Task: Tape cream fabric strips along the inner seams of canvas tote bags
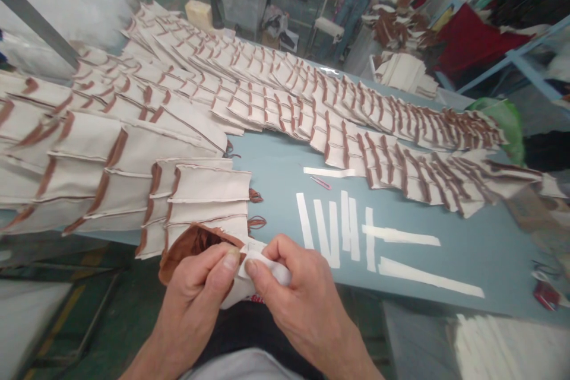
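Between my two hands, close to my body at the table's near edge, is a sewn piece (187,246) of brown suede-like material with white lining. My left hand (200,285) pinches its edge between thumb and fingers. Just beside it, my right hand (296,282) grips the white fabric (267,267) of the same piece, thumb pressed on top. The thumbs are close together, and the fingers underneath are partly hidden. Behind the left hand lies a stack of cream panels (209,187) with brown edges and loose brown cords (257,222).
Long overlapping rows of cream and brown panels (276,107) cover the table's far side and left. Several white strips (333,234) and a small pink tool (321,183) lie on the blue-grey tabletop (276,172). A red object (547,295) sits at right. A person (356,0) stands beyond.
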`<state>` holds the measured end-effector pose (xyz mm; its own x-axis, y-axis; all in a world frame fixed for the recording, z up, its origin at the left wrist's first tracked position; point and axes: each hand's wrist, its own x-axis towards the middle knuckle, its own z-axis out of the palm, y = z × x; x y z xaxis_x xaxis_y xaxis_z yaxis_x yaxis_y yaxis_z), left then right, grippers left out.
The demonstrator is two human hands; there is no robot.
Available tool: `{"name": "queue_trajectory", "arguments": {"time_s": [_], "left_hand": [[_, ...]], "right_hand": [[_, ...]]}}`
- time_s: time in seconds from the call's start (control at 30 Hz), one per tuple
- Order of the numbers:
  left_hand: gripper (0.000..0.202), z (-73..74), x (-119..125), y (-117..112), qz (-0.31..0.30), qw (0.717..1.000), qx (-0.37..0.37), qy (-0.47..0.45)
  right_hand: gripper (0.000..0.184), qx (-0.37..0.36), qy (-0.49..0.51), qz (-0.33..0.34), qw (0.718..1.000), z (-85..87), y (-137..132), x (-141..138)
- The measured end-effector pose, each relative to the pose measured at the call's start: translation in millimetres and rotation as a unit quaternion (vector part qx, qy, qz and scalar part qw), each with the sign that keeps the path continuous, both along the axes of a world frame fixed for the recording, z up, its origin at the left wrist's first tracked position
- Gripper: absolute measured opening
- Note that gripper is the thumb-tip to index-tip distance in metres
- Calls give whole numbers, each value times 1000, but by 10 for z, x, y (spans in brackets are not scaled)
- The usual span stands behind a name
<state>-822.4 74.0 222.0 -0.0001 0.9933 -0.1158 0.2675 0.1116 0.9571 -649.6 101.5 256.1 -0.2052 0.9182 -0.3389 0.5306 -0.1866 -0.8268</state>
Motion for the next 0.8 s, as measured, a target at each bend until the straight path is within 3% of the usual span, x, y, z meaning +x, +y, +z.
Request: {"name": "queue_trajectory", "arguments": {"time_s": [0.2, 0.4, 0.57, 0.8], "left_hand": [[48, -77, -60, -21, -20, 999, -49, -1], [23, -61, -58, 55, -34, 999, 14, -5], [21, -48, -22, 98, -16, 998, 55, 9], [25, 102, 46, 156, 29, 986, 126, 103]], "right_hand": [[28, 7, -18, -11, 1000, -37, 19, 10], [29, 21, -7, -8, 1000, -59, 43, -4], [29, 28, -4, -2, 1000, -86, 61, -29], [31, 34, -21, 8, 999, -102, 75, -40]]}}
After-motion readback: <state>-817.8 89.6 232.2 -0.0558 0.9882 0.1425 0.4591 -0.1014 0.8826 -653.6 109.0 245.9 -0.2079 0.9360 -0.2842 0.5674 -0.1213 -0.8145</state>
